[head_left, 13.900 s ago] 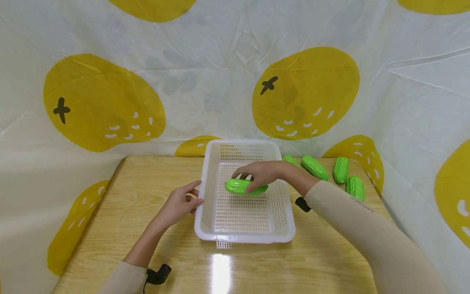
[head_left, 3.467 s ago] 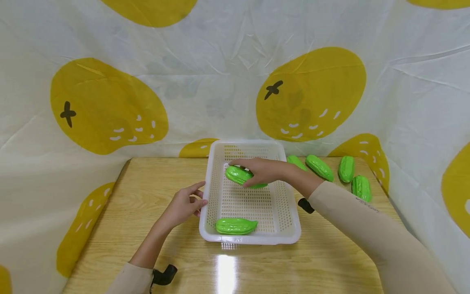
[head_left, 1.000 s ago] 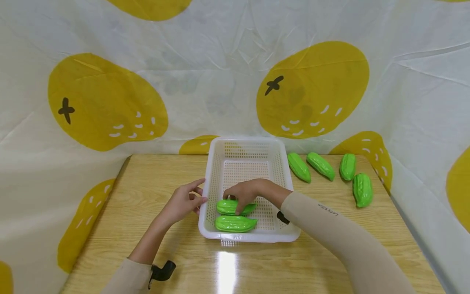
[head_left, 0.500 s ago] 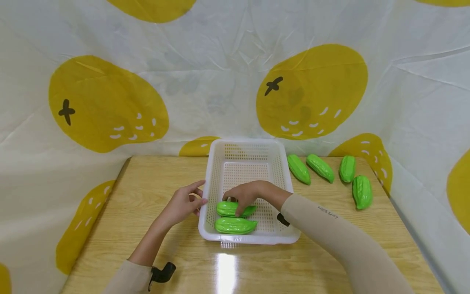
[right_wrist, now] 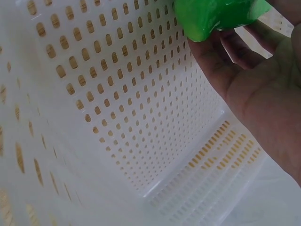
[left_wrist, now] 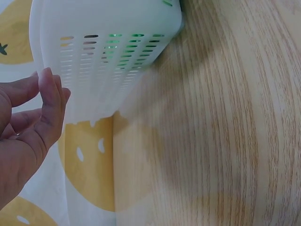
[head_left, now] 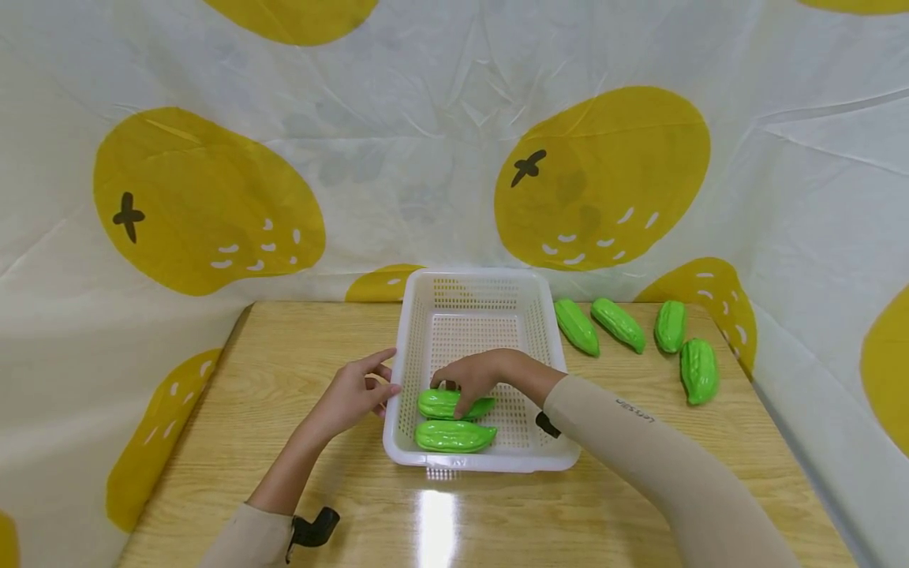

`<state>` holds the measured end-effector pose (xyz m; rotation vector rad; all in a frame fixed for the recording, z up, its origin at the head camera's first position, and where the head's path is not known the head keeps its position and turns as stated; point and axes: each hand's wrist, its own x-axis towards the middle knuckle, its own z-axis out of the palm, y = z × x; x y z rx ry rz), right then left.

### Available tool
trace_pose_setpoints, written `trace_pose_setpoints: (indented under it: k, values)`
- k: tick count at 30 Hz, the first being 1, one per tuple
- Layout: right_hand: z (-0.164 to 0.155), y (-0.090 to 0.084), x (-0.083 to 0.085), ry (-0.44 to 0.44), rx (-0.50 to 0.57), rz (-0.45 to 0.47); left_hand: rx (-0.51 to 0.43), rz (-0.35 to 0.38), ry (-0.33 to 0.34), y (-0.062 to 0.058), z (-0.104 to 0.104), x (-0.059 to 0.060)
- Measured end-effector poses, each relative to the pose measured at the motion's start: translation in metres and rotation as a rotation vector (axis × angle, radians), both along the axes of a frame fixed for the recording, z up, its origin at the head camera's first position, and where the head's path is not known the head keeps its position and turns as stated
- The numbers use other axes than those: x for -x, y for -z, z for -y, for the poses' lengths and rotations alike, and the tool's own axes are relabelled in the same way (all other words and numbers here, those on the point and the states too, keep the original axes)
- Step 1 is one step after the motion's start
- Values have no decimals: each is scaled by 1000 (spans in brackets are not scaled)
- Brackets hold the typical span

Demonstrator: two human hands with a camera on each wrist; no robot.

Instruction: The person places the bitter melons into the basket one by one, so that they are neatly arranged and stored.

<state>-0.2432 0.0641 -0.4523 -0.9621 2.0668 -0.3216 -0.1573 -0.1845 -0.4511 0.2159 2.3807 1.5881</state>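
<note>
Right hand point(head_left: 474, 377) is inside the white basket point(head_left: 407, 347), grip curled over the top of a green gourd point(head_left: 442, 403), fingertips and thumb down on it. The right wrist view shows the gourd point(right_wrist: 214, 16) held against the fingers point(right_wrist: 235, 47), with the perforated basket wall point(right_wrist: 108, 94) just beside it. The gourd lies lengthwise left-right on the basket floor, near-left part.

A second gourd point(head_left: 454, 435) lies right behind the near wall of the basket, parallel to the held one, just beside it or touching; cannot tell which.

Left hand point(head_left: 351, 394) is at the left outer side of the basket, grip relaxed and not curled round anything, fingertips at the rim. In the left wrist view the fingers point(left_wrist: 49, 101) sit just short of the basket wall point(left_wrist: 108, 42); whether they actually touch it is unclear.

The basket sits mid-bench point(head_left: 298, 347), long axis near-far.

Four more gourds point(head_left: 621, 324) lie on the bench right of the basket, toward the far-right corner, loosely in a row. Cloth backdrop with yellow fruit print point(head_left: 604, 177) surrounds the bench.
</note>
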Motion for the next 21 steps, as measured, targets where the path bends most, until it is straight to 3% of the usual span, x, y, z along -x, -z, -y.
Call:
trace_pose_setpoints:
  k: [21]
  values:
    - [4,-2,-1,-14,-5,-14,2,-3,2,0,1,1]
